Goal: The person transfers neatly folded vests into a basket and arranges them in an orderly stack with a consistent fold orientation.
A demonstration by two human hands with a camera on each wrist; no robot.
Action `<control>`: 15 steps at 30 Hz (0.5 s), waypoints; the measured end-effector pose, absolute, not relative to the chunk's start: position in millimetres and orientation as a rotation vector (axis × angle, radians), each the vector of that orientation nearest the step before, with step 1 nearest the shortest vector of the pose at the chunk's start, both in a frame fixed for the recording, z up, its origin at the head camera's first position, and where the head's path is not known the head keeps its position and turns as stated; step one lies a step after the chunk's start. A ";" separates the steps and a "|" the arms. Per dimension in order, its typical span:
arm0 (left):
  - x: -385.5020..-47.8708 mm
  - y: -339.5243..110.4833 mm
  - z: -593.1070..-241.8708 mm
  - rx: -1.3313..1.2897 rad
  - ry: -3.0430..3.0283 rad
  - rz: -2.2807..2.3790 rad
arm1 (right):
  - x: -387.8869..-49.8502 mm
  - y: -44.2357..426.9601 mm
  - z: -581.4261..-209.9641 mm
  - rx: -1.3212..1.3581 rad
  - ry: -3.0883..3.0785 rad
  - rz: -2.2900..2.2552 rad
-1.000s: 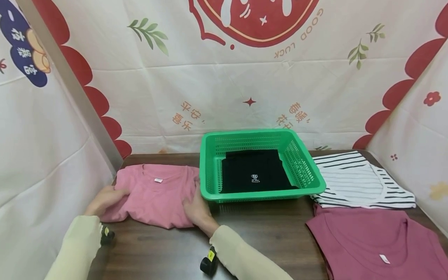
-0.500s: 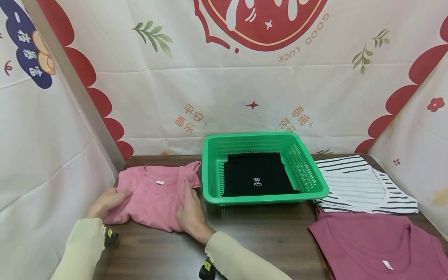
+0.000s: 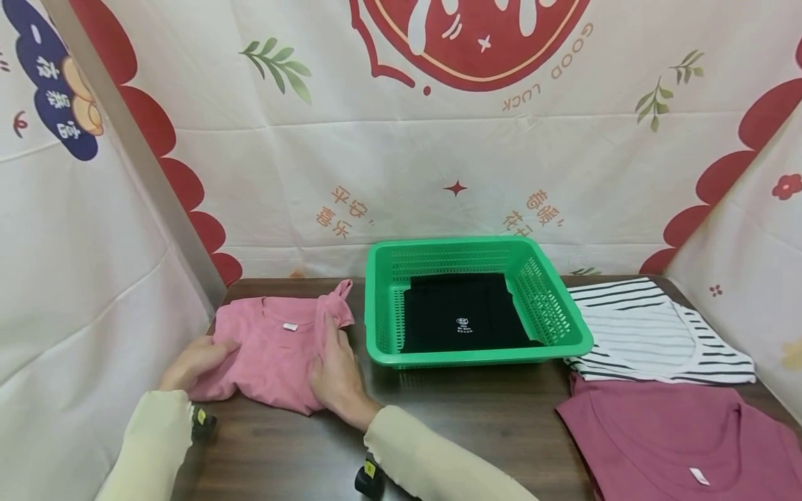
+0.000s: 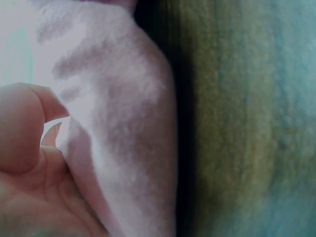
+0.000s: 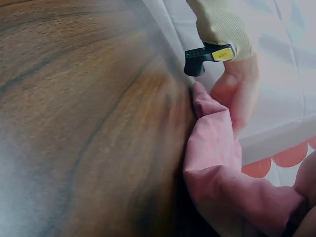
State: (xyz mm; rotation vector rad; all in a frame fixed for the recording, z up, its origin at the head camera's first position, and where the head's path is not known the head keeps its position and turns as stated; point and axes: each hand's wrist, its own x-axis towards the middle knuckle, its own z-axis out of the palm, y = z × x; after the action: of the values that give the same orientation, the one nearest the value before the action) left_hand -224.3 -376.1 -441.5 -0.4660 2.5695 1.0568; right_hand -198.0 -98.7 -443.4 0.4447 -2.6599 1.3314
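Observation:
A pink T-shirt point(image 3: 269, 365) lies bunched on the left of the table, its neckline and white label facing up. My left hand point(image 3: 195, 363) grips its left edge. In the left wrist view, the thumb and palm curl beside the pink cloth point(image 4: 123, 123). My right hand point(image 3: 338, 379) pinches the shirt's right side, where the cloth is raised and turned inward in a fold. Some of the fingertips are hidden by the fabric. In the right wrist view, the left hand point(image 5: 242, 94) holds the shirt's far end point(image 5: 212, 148).
Right of the shirt stands a green plastic basket point(image 3: 479, 358) holding a folded black garment point(image 3: 466, 313). Farther right lie a striped white shirt point(image 3: 645, 334) and a dark pink shirt point(image 3: 677, 435). Printed cloth point(image 3: 401, 160) hangs behind and beside the brown table point(image 3: 470, 417).
My right hand has moved left with the shirt's right side, lifting it and turning it inward. The left hand keeps its grip on the left edge. The head view has shifted slightly.

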 end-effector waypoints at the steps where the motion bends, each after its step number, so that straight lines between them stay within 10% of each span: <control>1: -224.8 -375.9 -442.5 -0.466 2.569 1.058 | -198.2 -98.4 -441.3 0.443 -2.664 1.336; 15: -227.2 -378.4 -446.4 -0.456 2.549 1.104 | -205.1 -99.1 -409.0 0.502 -2.670 1.257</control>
State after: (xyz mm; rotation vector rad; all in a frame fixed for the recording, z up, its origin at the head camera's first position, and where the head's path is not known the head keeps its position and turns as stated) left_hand -227.2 -378.4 -446.4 -0.4563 2.5491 1.1041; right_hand -205.1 -99.1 -409.0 0.5022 -2.6703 1.2571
